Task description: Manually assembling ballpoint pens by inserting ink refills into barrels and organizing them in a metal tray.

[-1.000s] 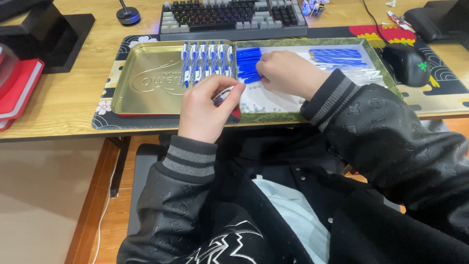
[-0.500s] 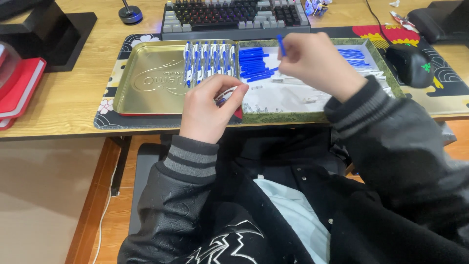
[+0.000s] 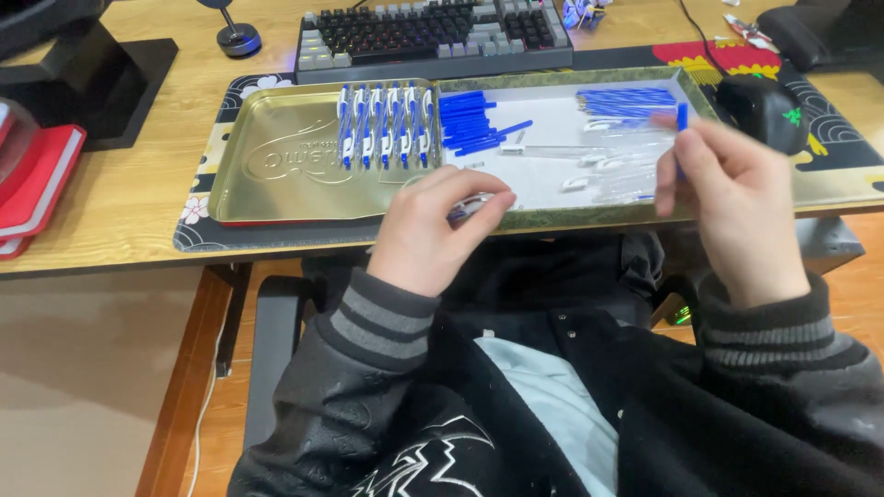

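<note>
Against the picture from half a second ago, I see my right hand (image 3: 727, 198) has swung out from above the middle of the tray toward its right end, near the black mouse (image 3: 762, 109), and it still pinches a short blue pen piece (image 3: 682, 118) upright between thumb and forefinger, the other fingers curled loosely behind. My left hand (image 3: 433, 230) has hardly shifted: it rests at the front rim of the tray, fingers curled together and closed around a clear pen barrel (image 3: 468, 208), most of which they hide. The wooden desk (image 3: 120, 198) carries a dark patterned mat (image 3: 204, 216), and on that lies the gold metal tray (image 3: 276, 170). A keyboard (image 3: 433, 35) stands behind it, a red book (image 3: 41, 179) at the far left. In the tray, a row of finished blue and white pens (image 3: 387, 127) lies side by side left of the middle; just beside them sits a heap of blue pen pieces (image 3: 470, 121), then a white sheet (image 3: 552, 156) with a bundle of blue refills (image 3: 626, 97) at its back and scattered clear parts (image 3: 617, 166) in front, partly blurred behind my right fingers.
</note>
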